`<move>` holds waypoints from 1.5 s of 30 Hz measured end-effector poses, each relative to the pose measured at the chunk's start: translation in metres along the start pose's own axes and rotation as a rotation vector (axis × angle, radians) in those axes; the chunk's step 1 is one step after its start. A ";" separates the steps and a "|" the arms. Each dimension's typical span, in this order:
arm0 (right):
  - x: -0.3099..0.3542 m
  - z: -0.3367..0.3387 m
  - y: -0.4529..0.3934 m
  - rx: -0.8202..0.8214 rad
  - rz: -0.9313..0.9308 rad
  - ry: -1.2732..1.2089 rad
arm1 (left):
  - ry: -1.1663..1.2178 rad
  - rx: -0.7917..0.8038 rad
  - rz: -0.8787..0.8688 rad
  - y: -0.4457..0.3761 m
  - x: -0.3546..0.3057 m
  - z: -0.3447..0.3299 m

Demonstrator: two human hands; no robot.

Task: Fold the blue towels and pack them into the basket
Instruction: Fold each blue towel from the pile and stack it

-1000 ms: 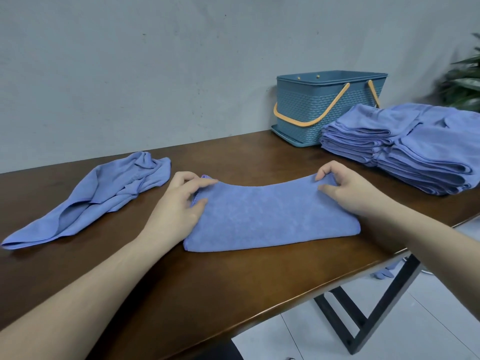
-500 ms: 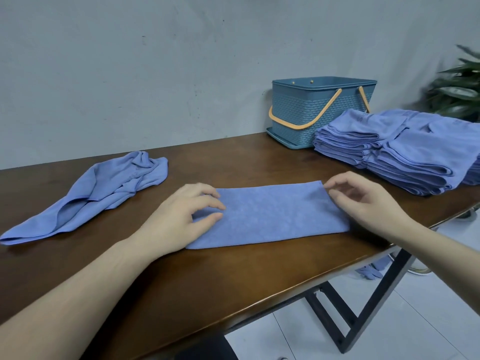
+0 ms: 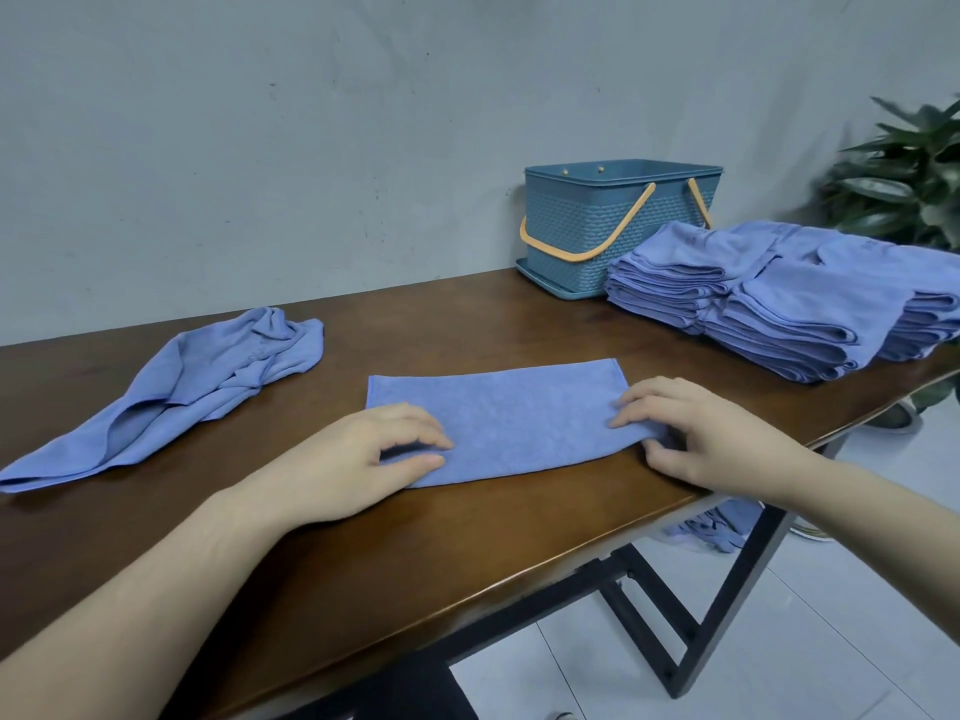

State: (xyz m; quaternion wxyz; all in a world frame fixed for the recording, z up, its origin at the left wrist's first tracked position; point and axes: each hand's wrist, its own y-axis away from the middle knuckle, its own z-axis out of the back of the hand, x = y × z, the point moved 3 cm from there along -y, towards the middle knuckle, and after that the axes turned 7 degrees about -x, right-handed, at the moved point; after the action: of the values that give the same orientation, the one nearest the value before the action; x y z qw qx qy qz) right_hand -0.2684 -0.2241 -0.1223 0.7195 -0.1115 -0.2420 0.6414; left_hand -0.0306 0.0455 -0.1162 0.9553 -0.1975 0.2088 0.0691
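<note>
A blue towel [image 3: 519,418], folded into a long flat strip, lies on the brown table [image 3: 467,543] in front of me. My left hand [image 3: 353,459] pinches its near left corner between thumb and curled fingers. My right hand [image 3: 717,439] pinches the near right corner, fingers on top and thumb at the edge. The teal basket [image 3: 587,226] with orange handles stands at the back right against the wall; its inside is hidden. A crumpled blue towel [image 3: 208,387] lies at the left.
Stacks of folded blue towels [image 3: 779,298] sit at the right, in front of the basket. A potted plant [image 3: 904,168] stands at the far right. More blue cloth [image 3: 722,522] lies on the floor under the table's right end, by the black legs [image 3: 727,615].
The towel's raised far edge was laid down flat. Both hands then slid from the far corners toward me and now pinch the near corners.
</note>
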 end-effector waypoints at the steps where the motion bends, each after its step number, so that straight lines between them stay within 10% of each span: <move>1: -0.001 0.001 -0.001 -0.028 0.000 0.035 | -0.004 0.004 0.004 0.001 0.000 0.001; 6: 0.003 0.009 -0.002 -0.184 -0.074 0.186 | 0.049 -0.044 0.050 0.000 -0.003 0.004; 11: 0.013 0.005 -0.008 -0.089 -0.402 -0.316 | 0.069 -0.050 0.079 0.000 -0.003 0.003; 18: 0.031 0.005 -0.034 -0.106 -0.503 -0.405 | 0.128 -0.112 0.161 -0.002 0.001 0.001; 24: 0.057 0.012 -0.074 -0.256 -0.352 -0.367 | 0.407 -0.273 0.272 -0.006 0.004 0.002; 38: 0.168 -0.038 -0.124 -0.050 0.095 -0.025 | 1.347 -0.409 0.539 -0.009 0.004 0.016; 45: 0.184 -0.060 -0.109 -0.095 0.370 0.136 | 1.109 -0.484 0.621 -0.005 0.018 0.016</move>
State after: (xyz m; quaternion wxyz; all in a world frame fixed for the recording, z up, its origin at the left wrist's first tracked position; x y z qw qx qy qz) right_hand -0.1330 -0.0524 -0.0850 0.5980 -0.2308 -0.1981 0.7416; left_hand -0.0069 0.0486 -0.1090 0.5718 -0.3427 0.6933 0.2737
